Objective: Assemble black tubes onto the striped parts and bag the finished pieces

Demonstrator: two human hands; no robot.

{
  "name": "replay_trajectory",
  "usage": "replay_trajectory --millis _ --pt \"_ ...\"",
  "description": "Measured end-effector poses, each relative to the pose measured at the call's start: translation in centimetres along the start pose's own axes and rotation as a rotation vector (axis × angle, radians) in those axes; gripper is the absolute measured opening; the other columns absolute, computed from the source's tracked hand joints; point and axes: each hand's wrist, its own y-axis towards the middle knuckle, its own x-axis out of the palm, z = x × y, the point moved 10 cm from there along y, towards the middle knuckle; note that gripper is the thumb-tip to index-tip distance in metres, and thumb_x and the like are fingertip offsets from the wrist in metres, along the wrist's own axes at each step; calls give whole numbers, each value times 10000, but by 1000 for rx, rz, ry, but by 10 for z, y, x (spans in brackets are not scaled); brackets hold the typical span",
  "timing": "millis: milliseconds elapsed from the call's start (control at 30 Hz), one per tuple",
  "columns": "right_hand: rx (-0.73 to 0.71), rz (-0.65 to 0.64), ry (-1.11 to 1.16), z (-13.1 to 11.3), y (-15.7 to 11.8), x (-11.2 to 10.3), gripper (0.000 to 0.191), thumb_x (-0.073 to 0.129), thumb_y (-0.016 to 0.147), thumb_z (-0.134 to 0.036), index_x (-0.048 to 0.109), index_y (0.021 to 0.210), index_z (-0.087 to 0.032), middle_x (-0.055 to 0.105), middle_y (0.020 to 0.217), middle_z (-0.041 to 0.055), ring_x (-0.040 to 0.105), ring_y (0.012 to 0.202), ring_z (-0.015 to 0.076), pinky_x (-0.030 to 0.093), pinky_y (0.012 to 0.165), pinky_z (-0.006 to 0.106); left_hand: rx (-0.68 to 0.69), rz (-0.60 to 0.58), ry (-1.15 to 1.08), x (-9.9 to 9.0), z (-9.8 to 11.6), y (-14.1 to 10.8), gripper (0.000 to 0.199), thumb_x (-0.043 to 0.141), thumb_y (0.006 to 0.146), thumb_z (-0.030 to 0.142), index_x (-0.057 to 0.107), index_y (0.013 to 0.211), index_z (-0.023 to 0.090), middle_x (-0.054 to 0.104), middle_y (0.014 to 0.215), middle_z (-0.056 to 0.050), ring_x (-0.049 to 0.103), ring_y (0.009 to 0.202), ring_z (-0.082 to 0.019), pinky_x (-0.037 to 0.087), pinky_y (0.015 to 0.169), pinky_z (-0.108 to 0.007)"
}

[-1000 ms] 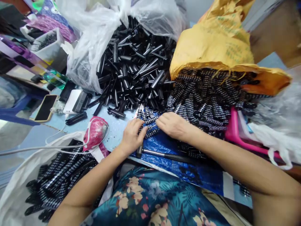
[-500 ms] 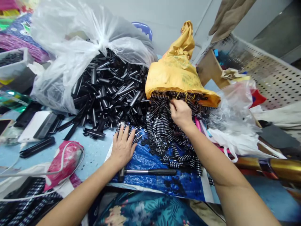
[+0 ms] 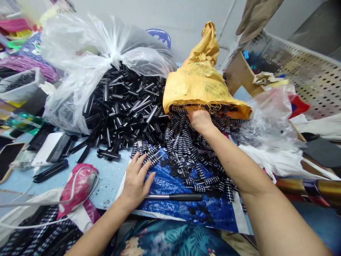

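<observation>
My left hand (image 3: 136, 180) is open, fingers spread, over the near edge of a small heap of black-and-white checked cylindrical pieces (image 3: 153, 155) with metal pins. Beneath its thumb side lies a hammer (image 3: 183, 197); its head is hidden by the hand. My right hand (image 3: 201, 121) is curled at the mouth of a yellow woven bag (image 3: 197, 85), over a large pile of the same checked pieces (image 3: 179, 134). The fingertips are hidden there, and what they grip does not show. Small black washers (image 3: 179, 164) lie between the heaps on a blue plastic sheet (image 3: 170, 209).
A clear plastic bag (image 3: 106, 42) spills black tubular parts (image 3: 125, 110) at the back left. A white power bank (image 3: 48, 151), a phone (image 3: 10, 160) and a pink cloth bundle (image 3: 77, 186) with a cable lie left. Plastic bags (image 3: 271, 121) and a perforated basket (image 3: 306, 67) stand right.
My left hand has drawn back toward me, off the small heap and over the hammer's head. My right hand has moved slightly left and farther under the yellow bag's edge.
</observation>
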Motion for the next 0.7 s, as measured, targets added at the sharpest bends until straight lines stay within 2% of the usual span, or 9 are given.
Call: replay_trajectory --millis 100,200,267,300,367,433,500,600,700 --pt "10 88 166 0 -29 -12 362 529 959 -266 657 1271 -135 740 1120 151 672 1021 269 509 936 407 -42 15 -110 -3 -3 1 363 638 917 200 569 1273 193 612 1329 -159 488 1378 -360 440 1115 -597" --pt "-61 148 489 -29 -86 -25 323 578 943 -273 681 1226 -159 731 1197 118 672 1082 243 501 1001 404 -164 19 -295 -6 -8 8 451 571 960 218 484 1403 222 634 1303 -132 610 1239 -279 522 1053 -498" --pt "-86 103 736 -60 -131 -25 294 601 937 -290 690 1199 -191 738 1191 91 679 1089 216 503 1017 393 -200 37 -388 -8 -5 16 539 519 985 239 373 1504 226 584 1383 -150 601 1250 -266 550 1011 -450" --pt "-92 42 865 -79 -153 -21 283 611 935 -300 690 1190 -205 741 1184 79 682 1082 206 509 1009 386 -175 44 -409 -9 1 20 559 503 989 247 345 1524 223 547 1431 -161 570 1293 -275 540 1023 -453" --pt "-48 -101 1128 -114 -191 -5 285 614 936 -312 670 1200 -222 737 1165 67 683 1050 194 523 982 386 -70 8 -419 -6 20 29 514 487 992 245 394 1496 212 528 1455 -161 524 1346 -285 496 1079 -473" --pt "41 -202 1379 -140 -220 13 387 652 904 -342 609 1267 -213 715 1132 72 674 1000 190 542 919 377 -1 -90 -417 8 38 33 394 458 1002 227 508 1392 197 613 1347 -141 578 1281 -258 498 1077 -448" --pt "134 -292 1615 -157 -240 30 449 652 902 -408 545 1287 -203 678 990 42 654 869 166 551 793 334 7 -192 -428 25 50 30 316 427 1015 222 579 1290 180 680 1210 -124 649 1157 -222 540 1014 -393" --pt "223 -419 1858 -169 -255 42 384 545 959 -530 516 1159 -204 555 762 -41 563 623 107 482 585 250 -30 -289 -463 41 59 21 295 408 1026 245 617 1217 161 715 1122 -120 692 1046 -199 576 929 -342" --pt "216 -445 1981 -164 -259 33 374 508 965 -583 510 1004 -211 505 695 -70 488 518 74 425 511 212 -91 -281 -449 35 68 21 297 412 1027 247 608 1232 160 720 1116 -119 701 1016 -194 586 896 -334"
